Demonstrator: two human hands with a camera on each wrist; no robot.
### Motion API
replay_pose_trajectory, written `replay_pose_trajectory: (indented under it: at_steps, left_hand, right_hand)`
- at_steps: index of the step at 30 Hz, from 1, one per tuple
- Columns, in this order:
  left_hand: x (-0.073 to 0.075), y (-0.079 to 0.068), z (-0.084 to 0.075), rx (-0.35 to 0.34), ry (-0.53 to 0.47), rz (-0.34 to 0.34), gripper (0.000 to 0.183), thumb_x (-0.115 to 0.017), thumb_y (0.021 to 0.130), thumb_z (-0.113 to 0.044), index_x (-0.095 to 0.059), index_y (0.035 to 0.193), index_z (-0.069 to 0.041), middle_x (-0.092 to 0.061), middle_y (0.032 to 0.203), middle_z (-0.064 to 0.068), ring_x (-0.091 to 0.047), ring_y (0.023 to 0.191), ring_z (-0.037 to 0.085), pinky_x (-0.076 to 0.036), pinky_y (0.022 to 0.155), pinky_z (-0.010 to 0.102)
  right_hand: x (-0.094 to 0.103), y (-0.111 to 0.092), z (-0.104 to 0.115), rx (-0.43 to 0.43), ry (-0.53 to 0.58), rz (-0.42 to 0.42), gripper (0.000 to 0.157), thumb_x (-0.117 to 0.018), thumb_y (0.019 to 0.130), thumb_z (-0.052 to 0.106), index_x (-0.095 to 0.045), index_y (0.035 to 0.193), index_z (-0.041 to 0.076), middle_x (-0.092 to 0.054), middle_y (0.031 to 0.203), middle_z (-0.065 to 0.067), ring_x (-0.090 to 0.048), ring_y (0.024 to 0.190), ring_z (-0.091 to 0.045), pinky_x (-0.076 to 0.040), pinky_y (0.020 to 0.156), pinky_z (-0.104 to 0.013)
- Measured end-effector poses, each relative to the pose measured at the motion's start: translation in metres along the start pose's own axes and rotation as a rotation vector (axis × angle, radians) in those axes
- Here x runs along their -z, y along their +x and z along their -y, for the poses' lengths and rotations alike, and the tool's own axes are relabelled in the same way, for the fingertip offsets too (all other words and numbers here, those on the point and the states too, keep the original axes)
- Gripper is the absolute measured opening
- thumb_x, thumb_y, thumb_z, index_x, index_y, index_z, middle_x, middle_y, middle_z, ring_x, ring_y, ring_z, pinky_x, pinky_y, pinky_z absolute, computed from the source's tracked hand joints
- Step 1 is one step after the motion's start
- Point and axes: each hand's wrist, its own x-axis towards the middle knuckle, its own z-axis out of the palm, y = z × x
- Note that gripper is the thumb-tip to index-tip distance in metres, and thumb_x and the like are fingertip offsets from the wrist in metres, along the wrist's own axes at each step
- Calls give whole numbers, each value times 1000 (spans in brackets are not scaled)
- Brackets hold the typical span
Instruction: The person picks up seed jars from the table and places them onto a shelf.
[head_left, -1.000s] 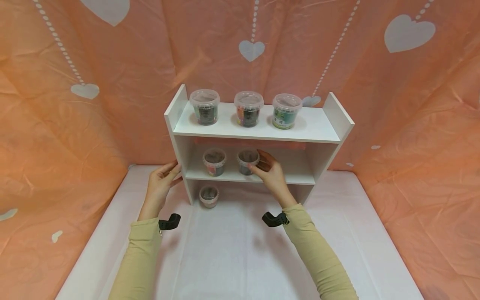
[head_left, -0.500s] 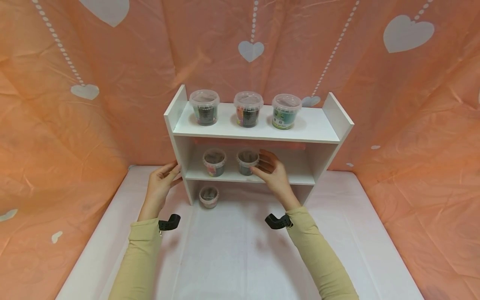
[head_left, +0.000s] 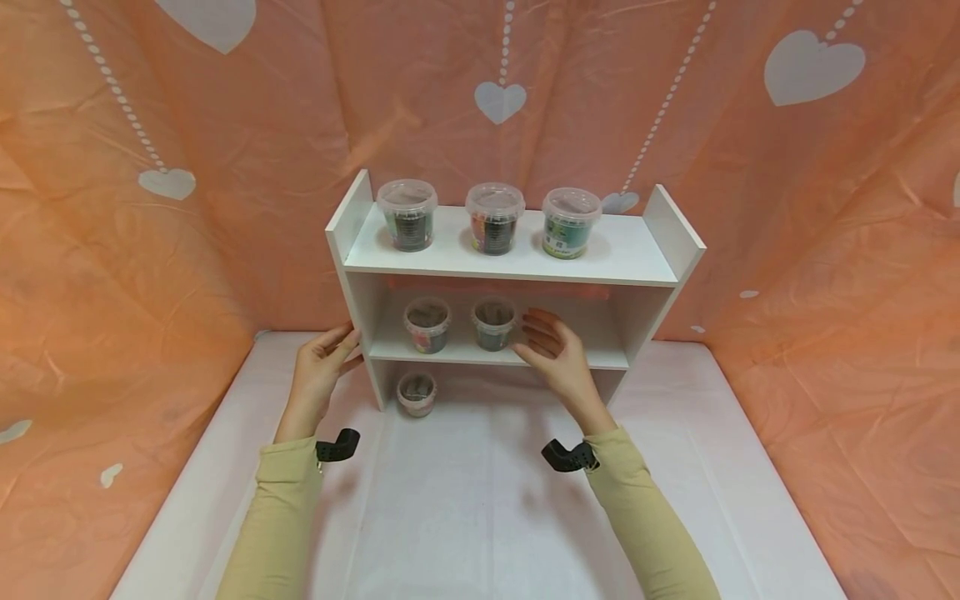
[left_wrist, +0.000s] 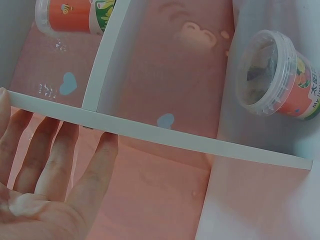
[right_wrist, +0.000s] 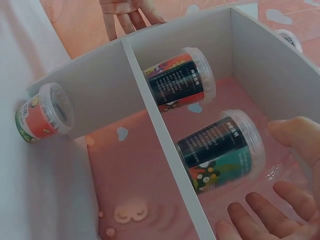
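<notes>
In the head view, my left hand (head_left: pixel 318 373) rests its fingertips against the outer left side of a white shelf unit (head_left: pixel 510 268). The left wrist view shows those fingers (left_wrist: pixel 52 172) nearly straight at the panel edge. My right hand (head_left: pixel 558 362) stands just right of a lidded plastic tub (head_left: pixel 493 325) on the middle shelf, thumb and fingers spread, holding nothing. A gap separates them. This tub has a black and green label in the right wrist view. To its left stands another tub (head_left: pixel 427 325) with a red and black label.
Three lidded tubs stand on the top shelf, among them a green-labelled tub (head_left: pixel 570 223) at right. A smaller-looking tub (head_left: pixel 417 393) sits on the white tabletop (head_left: pixel 450 517) at the unit's lower left. An orange curtain (head_left: pixel 262 125) with hearts surrounds everything.
My right hand has let go of the tub on the middle shelf and drawn back to the right, its fingers spreading. The tub stays put; my left hand stays at the panel.
</notes>
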Motion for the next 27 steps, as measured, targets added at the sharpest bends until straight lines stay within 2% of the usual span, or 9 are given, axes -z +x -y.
replay_pose_trajectory:
  at_steps: [7, 13, 21, 27]
  left_hand:
    - [-1, -1, -1, 11, 5, -4, 53, -61, 95, -24, -48, 136, 6, -48, 137, 20, -57, 112, 12, -45, 96, 48]
    - [-1, -1, 0, 15, 3, -10, 53, -61, 95, -23, -47, 136, 7, -49, 136, 20, -58, 110, 11, -46, 95, 47]
    - [-1, -1, -1, 16, 2, -6, 53, -61, 95, -23, -47, 137, 7, -49, 136, 19, -57, 111, 11, -47, 95, 45]
    - [0, -1, 0, 14, 0, -1, 53, -61, 96, -23, -47, 137, 7, -49, 136, 19, -57, 112, 12, -47, 95, 45]
  right_hand:
    - [11, -10, -17, 10, 48, 46, 64, -67, 82, -14, -38, 139, -11, -43, 137, -32, -40, 127, -45, -32, 108, -53]
    - [12, -21, -26, 22, 69, 83, 64, -69, 81, -13, -41, 138, -7, -44, 137, -30, -42, 126, -42, -35, 107, -49]
    - [9, -30, -28, 63, 94, 150, 66, -72, 79, -11, -42, 138, -5, -40, 137, -33, -43, 126, -43, -32, 106, -57]
    - [8, -35, -31, 91, 86, 185, 65, -71, 79, -12, -43, 138, -5, -43, 136, -30, -43, 125, -42, -38, 106, -47]
